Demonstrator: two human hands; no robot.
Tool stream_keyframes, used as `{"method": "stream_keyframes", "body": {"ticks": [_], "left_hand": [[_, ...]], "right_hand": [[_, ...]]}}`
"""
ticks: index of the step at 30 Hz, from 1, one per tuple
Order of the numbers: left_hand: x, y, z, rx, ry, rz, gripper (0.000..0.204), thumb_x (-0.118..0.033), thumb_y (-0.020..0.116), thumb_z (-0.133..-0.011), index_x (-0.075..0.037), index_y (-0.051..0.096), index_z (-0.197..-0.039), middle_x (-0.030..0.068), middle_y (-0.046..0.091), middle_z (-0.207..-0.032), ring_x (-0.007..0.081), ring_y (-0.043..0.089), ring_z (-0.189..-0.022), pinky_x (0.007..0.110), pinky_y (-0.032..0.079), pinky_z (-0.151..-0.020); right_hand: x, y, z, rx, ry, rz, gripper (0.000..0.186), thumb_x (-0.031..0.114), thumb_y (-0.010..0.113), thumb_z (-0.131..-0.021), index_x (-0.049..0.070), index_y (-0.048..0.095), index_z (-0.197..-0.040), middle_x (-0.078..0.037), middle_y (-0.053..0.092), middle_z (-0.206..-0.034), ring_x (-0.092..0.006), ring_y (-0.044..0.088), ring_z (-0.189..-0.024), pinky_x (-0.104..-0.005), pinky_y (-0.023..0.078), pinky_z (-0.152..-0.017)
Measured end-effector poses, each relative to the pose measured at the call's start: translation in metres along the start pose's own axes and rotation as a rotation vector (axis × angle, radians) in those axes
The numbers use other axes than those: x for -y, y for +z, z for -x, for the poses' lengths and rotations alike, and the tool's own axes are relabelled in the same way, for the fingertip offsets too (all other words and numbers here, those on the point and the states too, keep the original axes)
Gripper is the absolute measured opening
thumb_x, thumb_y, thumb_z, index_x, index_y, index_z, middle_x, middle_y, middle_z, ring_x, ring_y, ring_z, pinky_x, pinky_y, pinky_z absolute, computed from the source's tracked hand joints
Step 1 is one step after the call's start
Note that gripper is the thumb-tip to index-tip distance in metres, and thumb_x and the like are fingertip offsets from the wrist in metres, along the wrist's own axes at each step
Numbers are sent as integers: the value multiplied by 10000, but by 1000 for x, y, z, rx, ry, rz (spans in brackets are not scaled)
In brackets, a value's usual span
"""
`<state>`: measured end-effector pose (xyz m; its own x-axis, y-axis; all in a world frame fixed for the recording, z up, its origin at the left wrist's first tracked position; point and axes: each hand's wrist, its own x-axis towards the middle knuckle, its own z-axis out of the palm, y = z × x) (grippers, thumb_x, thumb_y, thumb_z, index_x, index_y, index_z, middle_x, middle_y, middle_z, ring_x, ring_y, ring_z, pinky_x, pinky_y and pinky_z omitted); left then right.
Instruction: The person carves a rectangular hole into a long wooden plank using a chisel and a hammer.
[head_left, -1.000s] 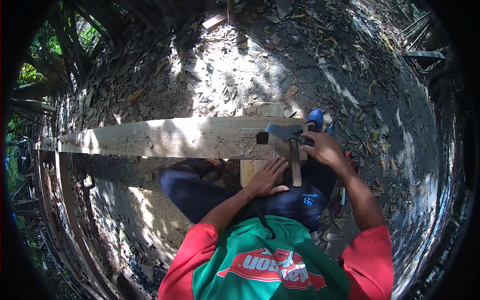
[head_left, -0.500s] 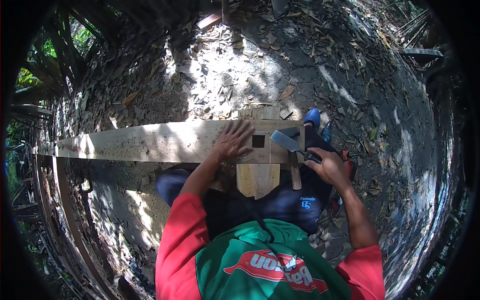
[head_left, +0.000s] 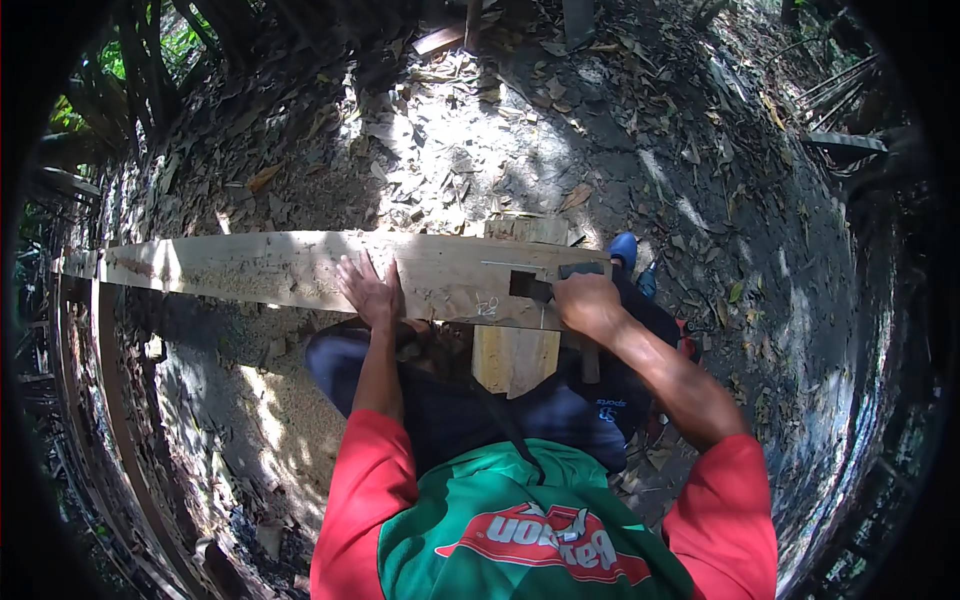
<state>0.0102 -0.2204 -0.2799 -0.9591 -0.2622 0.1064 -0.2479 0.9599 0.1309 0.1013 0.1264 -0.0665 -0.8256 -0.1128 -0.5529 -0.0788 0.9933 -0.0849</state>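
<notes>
A long pale wooden plank (head_left: 270, 265) lies across in front of me, with a dark square mortise hole (head_left: 522, 284) cut near its right end. My left hand (head_left: 372, 294) rests on the plank left of the hole, empty, its fingers spread. At the right end, my right hand (head_left: 590, 305) is closed round a wide-bladed chisel (head_left: 541, 291), whose blade reaches the right side of the hole. The chisel's handle is hidden in my fist. Beside that hand lies a hammer, its head (head_left: 580, 269) on the plank's end and its wooden handle (head_left: 590, 364) pointing toward me.
A thick wood block (head_left: 512, 360) sits under the plank, between my legs. My blue shoe (head_left: 624, 248) shows beyond the plank's right end. Dry leaves and wood chips litter the ground. Wooden rails (head_left: 118, 400) run along the left.
My right hand has moved left, bringing the chisel from beside the hole to its right edge. My left hand has slid left along the plank, away from the hole.
</notes>
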Motion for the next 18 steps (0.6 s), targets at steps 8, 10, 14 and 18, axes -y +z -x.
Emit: {"method": "stream_keyframes", "body": {"ticks": [8,10,14,18], "left_hand": [[-7,-7,5,-101,7,111,728,-578,585,-893,-180,467,-1492,139,290,-1621,315,194,-1523,493,129,-1238],[-7,-12,7,-95,-8,136,720,-566,586,-894,-184,466,-1492,135,287,-1623,309,194,-1523,494,131,-1238],[-11,-18,10,-101,-25,175,701,-566,589,-891,-199,488,-1480,117,305,-1619,306,206,-1520,489,150,-1233],[-6,-17,7,-159,-14,217,661,-544,615,-885,-192,536,-1439,120,354,-1592,312,253,-1503,490,169,-1228]], "right_hand": [[57,-14,-75,136,-83,329,225,206,684,-824,106,779,-1001,-139,747,-1075,-298,727,-1003,-412,579,-786],[58,-9,-69,109,-47,311,197,195,667,-818,92,782,-940,-144,752,-1011,-298,734,-959,-416,579,-770],[26,10,-49,-40,-20,269,174,172,641,-794,64,774,-822,-162,748,-873,-311,741,-860,-437,576,-722],[32,2,-44,-99,-136,356,171,152,624,-787,54,764,-790,-191,733,-819,-334,737,-805,-450,572,-684]]}}
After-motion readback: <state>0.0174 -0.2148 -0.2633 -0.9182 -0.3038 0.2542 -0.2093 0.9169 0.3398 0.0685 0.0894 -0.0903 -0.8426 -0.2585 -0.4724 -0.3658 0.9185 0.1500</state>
